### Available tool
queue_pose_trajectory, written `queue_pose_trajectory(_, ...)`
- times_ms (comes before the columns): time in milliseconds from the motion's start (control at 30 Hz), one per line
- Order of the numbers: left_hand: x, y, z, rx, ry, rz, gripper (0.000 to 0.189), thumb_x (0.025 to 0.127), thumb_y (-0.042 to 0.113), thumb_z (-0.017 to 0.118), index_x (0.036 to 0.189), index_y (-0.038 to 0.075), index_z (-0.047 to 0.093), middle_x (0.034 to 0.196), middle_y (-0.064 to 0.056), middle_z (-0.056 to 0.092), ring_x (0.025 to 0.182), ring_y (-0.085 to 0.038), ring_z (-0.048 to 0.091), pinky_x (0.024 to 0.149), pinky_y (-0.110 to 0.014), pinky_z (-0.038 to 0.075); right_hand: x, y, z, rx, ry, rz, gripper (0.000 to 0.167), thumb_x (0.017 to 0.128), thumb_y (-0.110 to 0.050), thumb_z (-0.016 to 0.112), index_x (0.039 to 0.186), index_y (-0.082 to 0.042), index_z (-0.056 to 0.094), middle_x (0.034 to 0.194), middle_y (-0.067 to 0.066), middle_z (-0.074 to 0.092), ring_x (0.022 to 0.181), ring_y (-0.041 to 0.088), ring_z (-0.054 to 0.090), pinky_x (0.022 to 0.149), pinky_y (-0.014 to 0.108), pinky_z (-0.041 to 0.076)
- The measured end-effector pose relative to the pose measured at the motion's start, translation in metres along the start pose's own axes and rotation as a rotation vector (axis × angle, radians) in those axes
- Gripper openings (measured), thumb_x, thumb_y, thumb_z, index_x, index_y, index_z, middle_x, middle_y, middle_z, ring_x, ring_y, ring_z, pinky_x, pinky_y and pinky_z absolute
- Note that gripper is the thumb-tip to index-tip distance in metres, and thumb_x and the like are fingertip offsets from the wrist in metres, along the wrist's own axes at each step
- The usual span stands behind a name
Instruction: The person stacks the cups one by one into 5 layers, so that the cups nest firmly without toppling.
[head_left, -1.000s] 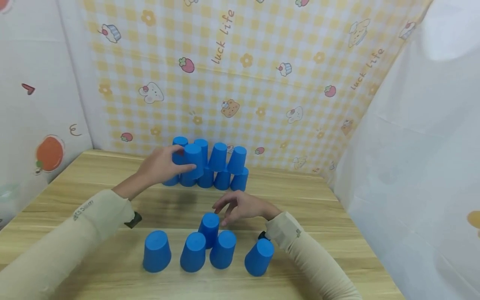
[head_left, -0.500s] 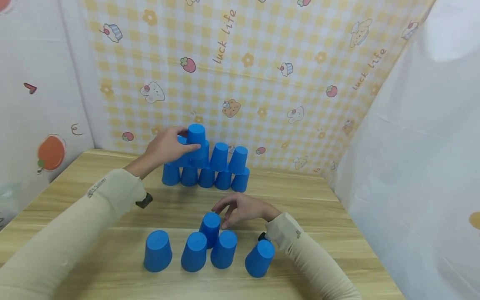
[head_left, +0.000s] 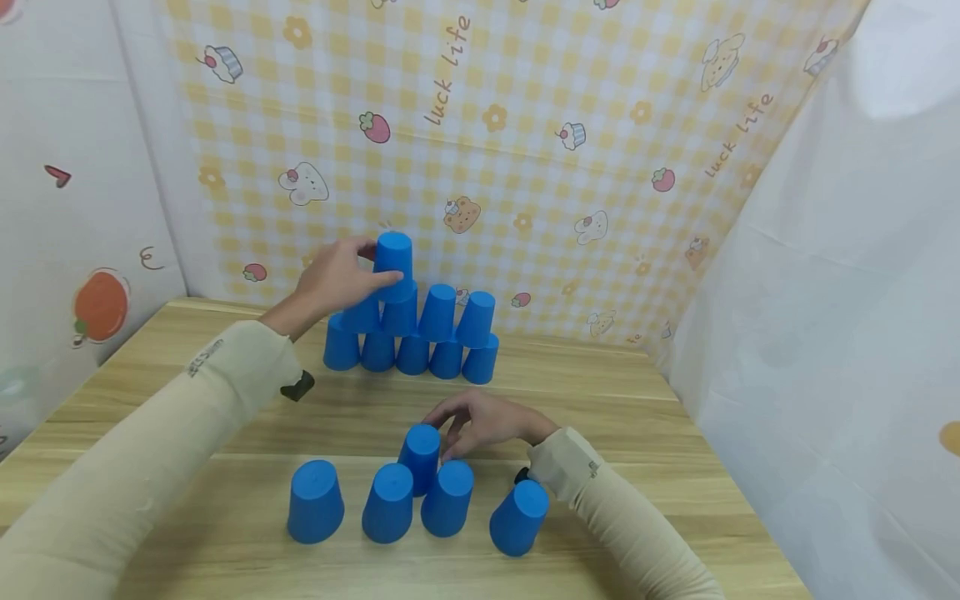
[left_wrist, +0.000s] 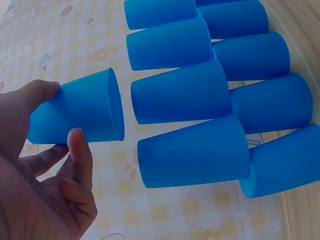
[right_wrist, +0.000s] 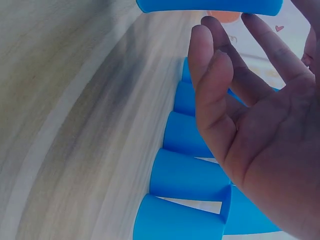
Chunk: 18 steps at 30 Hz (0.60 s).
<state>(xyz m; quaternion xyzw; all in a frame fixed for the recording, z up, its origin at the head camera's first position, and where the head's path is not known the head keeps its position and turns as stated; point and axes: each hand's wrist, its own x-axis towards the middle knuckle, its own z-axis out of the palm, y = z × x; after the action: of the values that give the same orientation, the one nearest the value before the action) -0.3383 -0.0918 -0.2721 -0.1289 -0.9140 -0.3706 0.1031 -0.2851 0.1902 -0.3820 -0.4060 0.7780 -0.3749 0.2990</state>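
Note:
My left hand (head_left: 341, 273) grips an upside-down blue cup (head_left: 393, 260) between thumb and fingers, over the left end of the rear stack. In the left wrist view a narrow gap separates the rim of this held cup (left_wrist: 82, 110) from the upper-row cups (left_wrist: 182, 92). My right hand (head_left: 483, 422) is beside another upside-down blue cup (head_left: 420, 454) on the table, its index finger behind that cup and its thumb at the right side. In the right wrist view, loosely bent fingers (right_wrist: 270, 47) reach up to the edge of this cup (right_wrist: 210, 5).
The rear stack has a lower row of blue cups (head_left: 412, 357) and an upper row (head_left: 437, 315), all inverted. Several more inverted cups (head_left: 315, 504) stand along the front of the wooden table (head_left: 600, 533). A patterned cloth (head_left: 525, 167) hangs behind the stack.
My left hand has lifted the cup from in front of the stack to above its upper row. My right hand has barely shifted, its thumb slightly lower beside the cup.

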Motion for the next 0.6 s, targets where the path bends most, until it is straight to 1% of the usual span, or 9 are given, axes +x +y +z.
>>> queue_pose_trajectory(133, 0.003, 0.0, -0.001, 0.006, 0.014, -0.007, 0.068, 0.093, 0.052, 0.063, 0.14, 0.004, 0.051, 0.138, -0.019, 0.055, 0.122, -0.042, 0.054, 0.095, -0.059, 0.046, 0.001, 0.001, 0.001, -0.001, -0.011, -0.017, 0.047, 0.085, -0.002, 0.076, 0.131, -0.003, 0.062, 0.124, 0.008, 0.067, 0.101, 0.019, 0.07, 0.089, 0.038, 0.056)
queue_pose_trajectory(300, 0.007, 0.001, -0.002, 0.025, 0.027, -0.018, 0.067, 0.094, 0.051, 0.063, 0.138, 0.003, 0.051, 0.137, -0.02, 0.055, 0.121, -0.042, 0.054, 0.094, -0.059, 0.047, 0.002, 0.001, 0.003, -0.01, -0.009, -0.021, 0.047, 0.086, -0.003, 0.076, 0.131, -0.004, 0.062, 0.124, 0.004, 0.067, 0.101, 0.019, 0.07, 0.089, 0.038, 0.056)
queue_pose_trajectory(367, 0.008, 0.001, -0.001, 0.031, 0.033, -0.019, 0.066, 0.094, 0.05, 0.063, 0.137, 0.002, 0.052, 0.137, -0.021, 0.055, 0.12, -0.042, 0.055, 0.093, -0.058, 0.047, 0.003, 0.001, 0.003, -0.008, -0.012, -0.022, 0.048, 0.086, -0.003, 0.076, 0.131, -0.004, 0.061, 0.124, 0.005, 0.067, 0.101, 0.018, 0.07, 0.089, 0.038, 0.056)
queue_pose_trajectory(500, 0.01, 0.001, 0.0, 0.043, 0.046, -0.018, 0.065, 0.094, 0.049, 0.063, 0.136, 0.002, 0.053, 0.135, -0.021, 0.056, 0.117, -0.042, 0.057, 0.09, -0.057, 0.049, 0.003, 0.0, 0.004, 0.004, -0.015, -0.023, 0.049, 0.086, -0.002, 0.075, 0.133, -0.002, 0.06, 0.126, 0.009, 0.066, 0.101, 0.019, 0.069, 0.09, 0.041, 0.055)
queue_pose_trajectory(600, 0.012, 0.001, 0.0, 0.052, 0.058, -0.019, 0.064, 0.094, 0.049, 0.063, 0.136, 0.002, 0.053, 0.135, -0.021, 0.057, 0.116, -0.041, 0.058, 0.088, -0.056, 0.05, 0.004, 0.0, 0.004, 0.014, -0.014, -0.026, 0.05, 0.086, 0.0, 0.074, 0.134, -0.001, 0.059, 0.127, 0.012, 0.065, 0.102, 0.023, 0.069, 0.091, 0.043, 0.055)
